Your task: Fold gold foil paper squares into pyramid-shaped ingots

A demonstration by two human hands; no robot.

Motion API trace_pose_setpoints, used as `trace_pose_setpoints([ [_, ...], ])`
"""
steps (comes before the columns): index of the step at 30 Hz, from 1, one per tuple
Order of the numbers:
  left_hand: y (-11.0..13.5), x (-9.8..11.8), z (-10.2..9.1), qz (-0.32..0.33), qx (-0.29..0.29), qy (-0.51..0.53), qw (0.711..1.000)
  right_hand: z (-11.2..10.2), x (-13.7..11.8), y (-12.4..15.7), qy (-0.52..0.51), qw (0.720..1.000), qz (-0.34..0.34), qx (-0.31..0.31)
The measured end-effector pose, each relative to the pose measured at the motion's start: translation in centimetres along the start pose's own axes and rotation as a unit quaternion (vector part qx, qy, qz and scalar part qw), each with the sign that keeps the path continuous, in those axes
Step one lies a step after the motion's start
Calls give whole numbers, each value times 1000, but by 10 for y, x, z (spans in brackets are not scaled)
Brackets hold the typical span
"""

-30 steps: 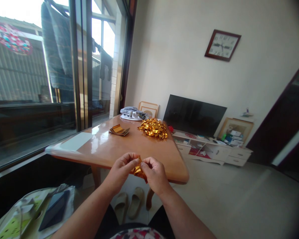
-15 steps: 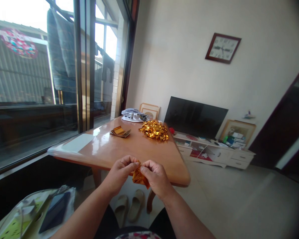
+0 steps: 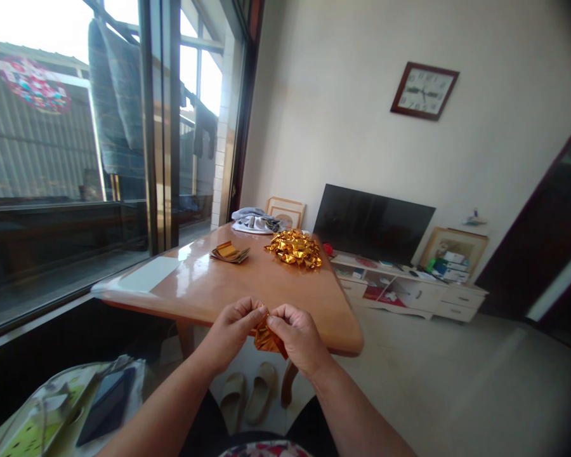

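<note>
A piece of shiny gold foil paper [image 3: 268, 341] hangs just off the near edge of the wooden table [image 3: 247, 289], pinched at its top by both hands. My left hand [image 3: 235, 327] grips it between thumb and fingers. On the other side, my right hand [image 3: 295, 327] pinches the same piece, its fingertips close to the left ones. The fingers partly hide the foil's upper part. Farther back on the table rises a heap of folded gold foil pieces [image 3: 295, 249]. Left of that heap lies a small stack of flat gold paper sheets [image 3: 229, 252].
Folded cloth [image 3: 254, 220] rests at the table's far end, and a pale sheet [image 3: 145, 274] at its left. A side stand at lower left carries a dark tablet [image 3: 107, 406]. Slippers [image 3: 259, 393] sit on the floor below. A TV cabinet [image 3: 419, 295] stands beyond.
Both hands stay nearly in place, still pinching the gold foil paper. Its lower part has shifted very slightly; the heap and the stack have not moved.
</note>
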State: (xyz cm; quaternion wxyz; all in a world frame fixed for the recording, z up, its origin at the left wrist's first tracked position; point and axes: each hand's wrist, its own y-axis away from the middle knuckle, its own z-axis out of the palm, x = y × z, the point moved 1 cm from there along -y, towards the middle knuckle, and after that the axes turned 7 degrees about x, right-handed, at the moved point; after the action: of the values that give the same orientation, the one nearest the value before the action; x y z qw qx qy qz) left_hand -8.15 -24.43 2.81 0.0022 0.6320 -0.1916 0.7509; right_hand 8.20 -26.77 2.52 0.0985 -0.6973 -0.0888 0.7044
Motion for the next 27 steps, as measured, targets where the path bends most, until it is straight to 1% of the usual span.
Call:
trace_pose_setpoints([
  [4,-1,2,0,25,28,-24,999,1,-5,1,-10,1000,4,-9],
  [7,-1,3,2,17,8,-8,1000,2,-9,-1,-19,1000,7,0],
  [9,-2,4,4,15,10,4,1000,4,-12,-2,-21,1000,20,12],
  [12,-3,6,4,24,52,11,998,4,-14,-4,-24,999,33,13],
  [17,-3,12,0,40,99,42,993,0,-13,-4,-14,1000,18,-1],
  [20,-1,14,-2,42,117,65,990,-2,-16,-3,7,1000,4,-14],
  [25,1,13,-5,24,121,94,988,-2,-21,-4,47,998,-10,-28],
  [27,1,11,-7,30,140,106,984,-2,-21,-4,53,998,-13,-35],
])
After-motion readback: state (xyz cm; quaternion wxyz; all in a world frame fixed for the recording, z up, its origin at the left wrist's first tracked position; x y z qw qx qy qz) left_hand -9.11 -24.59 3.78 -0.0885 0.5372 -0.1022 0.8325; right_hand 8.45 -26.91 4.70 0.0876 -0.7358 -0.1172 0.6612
